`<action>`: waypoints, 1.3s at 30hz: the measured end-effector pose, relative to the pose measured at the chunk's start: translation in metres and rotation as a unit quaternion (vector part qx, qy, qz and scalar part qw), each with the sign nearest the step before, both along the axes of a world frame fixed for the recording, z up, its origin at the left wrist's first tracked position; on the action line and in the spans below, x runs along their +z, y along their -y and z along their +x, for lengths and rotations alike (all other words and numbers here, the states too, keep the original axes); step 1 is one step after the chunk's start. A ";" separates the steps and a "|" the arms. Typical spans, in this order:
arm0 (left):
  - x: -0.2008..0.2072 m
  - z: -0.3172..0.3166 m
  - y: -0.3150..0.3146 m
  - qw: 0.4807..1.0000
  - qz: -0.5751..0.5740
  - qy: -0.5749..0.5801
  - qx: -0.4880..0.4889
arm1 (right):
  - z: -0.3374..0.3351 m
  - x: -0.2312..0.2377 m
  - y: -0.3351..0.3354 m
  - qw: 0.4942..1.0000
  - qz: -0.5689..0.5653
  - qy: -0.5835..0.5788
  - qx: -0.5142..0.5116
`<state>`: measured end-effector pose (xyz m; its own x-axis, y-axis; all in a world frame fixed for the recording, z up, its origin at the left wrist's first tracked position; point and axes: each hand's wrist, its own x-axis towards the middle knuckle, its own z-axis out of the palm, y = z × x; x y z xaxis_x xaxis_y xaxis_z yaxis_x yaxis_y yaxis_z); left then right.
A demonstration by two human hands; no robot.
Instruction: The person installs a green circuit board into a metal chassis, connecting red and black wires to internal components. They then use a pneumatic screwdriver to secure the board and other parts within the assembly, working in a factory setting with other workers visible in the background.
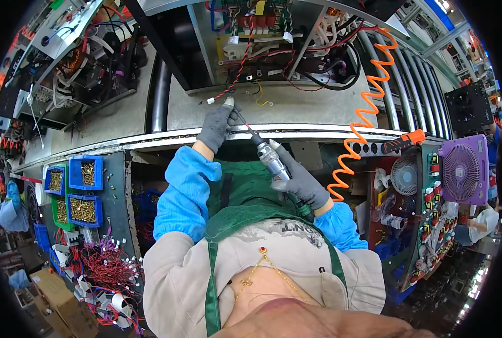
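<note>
My right hand [299, 183], in a grey glove, is wrapped round a silver power screwdriver [271, 160]. The screwdriver's long thin bit slants up and left to the fingers of my left hand [216, 127]. That hand, also gloved in grey, is closed in a pinch by the bit's tip; what it pinches is too small to make out. Just beyond my left fingertips, a twisted red and black wire with a white connector [211, 101] hangs from an open metal cabinet [206, 50]. A yellow wire [260, 98] lies on the bench to the right of the fingers.
A coiled orange air hose [366, 112] hangs at the right, near an orange-and-black handled tool [404, 141] and a purple fan [464, 169]. At left stand blue bins of brass fasteners [84, 210] and a heap of red wires [107, 265]. Metal rollers [411, 84] run along the far right.
</note>
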<state>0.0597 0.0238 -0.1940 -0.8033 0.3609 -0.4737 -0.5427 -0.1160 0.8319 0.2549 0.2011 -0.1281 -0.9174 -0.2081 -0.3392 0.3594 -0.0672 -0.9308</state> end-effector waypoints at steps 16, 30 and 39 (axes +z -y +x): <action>0.004 0.010 0.003 0.998 -0.040 -0.040 -0.038 | 0.008 -0.004 -0.004 0.995 -0.081 0.057 -0.009; 0.014 0.002 0.008 0.990 -0.083 -0.065 -0.089 | 0.003 -0.001 -0.003 0.986 -0.133 0.093 -0.019; 0.014 0.008 0.003 0.999 0.017 0.047 -0.017 | -0.010 -0.006 -0.006 0.995 -0.068 0.074 -0.016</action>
<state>0.0678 0.0211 -0.1801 -0.7426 0.4047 -0.5336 -0.6227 -0.1237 0.7727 0.2449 0.2067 -0.1345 -0.8664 -0.2329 -0.4417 0.4874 -0.2019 -0.8495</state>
